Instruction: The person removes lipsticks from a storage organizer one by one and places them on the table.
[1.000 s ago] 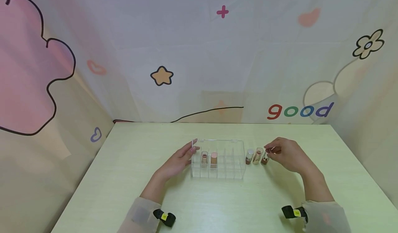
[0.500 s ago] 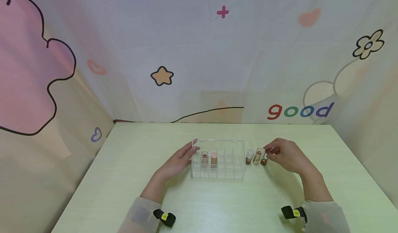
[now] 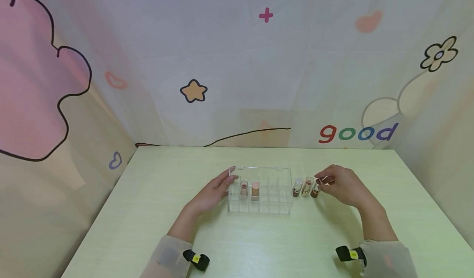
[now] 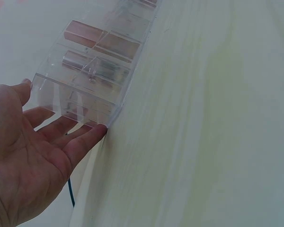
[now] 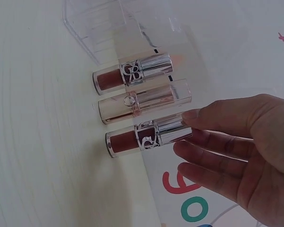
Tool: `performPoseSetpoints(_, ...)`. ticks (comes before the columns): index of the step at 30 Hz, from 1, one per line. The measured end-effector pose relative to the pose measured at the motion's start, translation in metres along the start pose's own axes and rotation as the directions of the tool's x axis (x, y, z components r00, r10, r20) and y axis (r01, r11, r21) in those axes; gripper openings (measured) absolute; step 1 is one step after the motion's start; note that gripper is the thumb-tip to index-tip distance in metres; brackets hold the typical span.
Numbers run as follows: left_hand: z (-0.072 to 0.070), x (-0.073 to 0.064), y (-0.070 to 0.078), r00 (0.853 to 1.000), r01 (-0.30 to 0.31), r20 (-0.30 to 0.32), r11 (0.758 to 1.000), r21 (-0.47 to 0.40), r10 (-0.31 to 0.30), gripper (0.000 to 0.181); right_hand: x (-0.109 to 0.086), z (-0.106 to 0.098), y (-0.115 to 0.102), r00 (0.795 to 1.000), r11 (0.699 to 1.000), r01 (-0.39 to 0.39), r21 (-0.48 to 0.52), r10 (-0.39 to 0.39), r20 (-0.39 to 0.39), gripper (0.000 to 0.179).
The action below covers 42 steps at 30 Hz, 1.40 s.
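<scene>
A clear acrylic organizer (image 3: 273,206) with several compartments stands mid-table. Two lipsticks sit in it: a clear-capped tube (image 3: 244,188) and a pink-capped one (image 3: 255,189). My left hand (image 3: 211,193) rests its spread fingers along the organizer's left side wall, fingertips at its edges in the left wrist view. Right of the organizer, three lipsticks stand in a row. With thumb and fingers, my right hand (image 3: 341,184) pinches the silver top of the rightmost lipstick (image 5: 128,142). Beside it are a pinkish-gold lipstick (image 5: 118,106) and another silver-topped lipstick (image 5: 110,79).
The pale wooden table (image 3: 237,245) reaches back to a printed cloth (image 3: 237,64). Black wrist straps (image 3: 196,260) show at both sleeves. The row of lipsticks stands close to the organizer's right wall.
Very little differs. My right hand and the lipstick it pinches shift slightly left and then back right; the left hand and organizer hold their place.
</scene>
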<state>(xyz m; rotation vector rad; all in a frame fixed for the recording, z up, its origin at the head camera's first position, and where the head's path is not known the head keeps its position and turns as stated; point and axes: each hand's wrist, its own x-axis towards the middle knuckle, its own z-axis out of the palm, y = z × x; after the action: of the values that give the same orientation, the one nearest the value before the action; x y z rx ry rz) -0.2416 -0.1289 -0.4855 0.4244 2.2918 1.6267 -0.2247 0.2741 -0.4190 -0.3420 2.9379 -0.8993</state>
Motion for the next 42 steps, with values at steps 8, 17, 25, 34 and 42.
performPoseSetpoints(8,0.000,0.000,-0.002,1.000,0.012,-0.008,1.000,0.006,-0.011,0.060,-0.004,-0.005,-0.005,0.999,1.000,0.026,-0.009,-0.026,-0.037,0.029)
performPoseSetpoints(17,0.000,-0.001,-0.002,1.000,0.013,-0.008,1.000,0.008,-0.013,0.059,-0.007,-0.010,-0.010,0.996,0.998,0.043,-0.039,-0.046,-0.071,0.031)
performPoseSetpoints(25,0.001,-0.001,-0.002,1.000,0.005,-0.006,1.000,0.009,-0.005,0.061,-0.009,-0.012,-0.013,0.994,0.997,0.053,-0.047,-0.057,-0.091,0.032)
performPoseSetpoints(34,0.001,0.000,-0.002,1.000,-0.001,0.002,1.000,0.012,0.001,0.061,-0.012,-0.014,-0.022,0.992,0.997,0.068,-0.042,-0.072,-0.103,0.033)
performPoseSetpoints(42,0.001,0.000,-0.001,1.000,-0.006,-0.003,1.000,0.004,0.006,0.062,-0.014,-0.015,-0.029,0.987,0.993,0.106,-0.048,-0.111,-0.112,0.032)
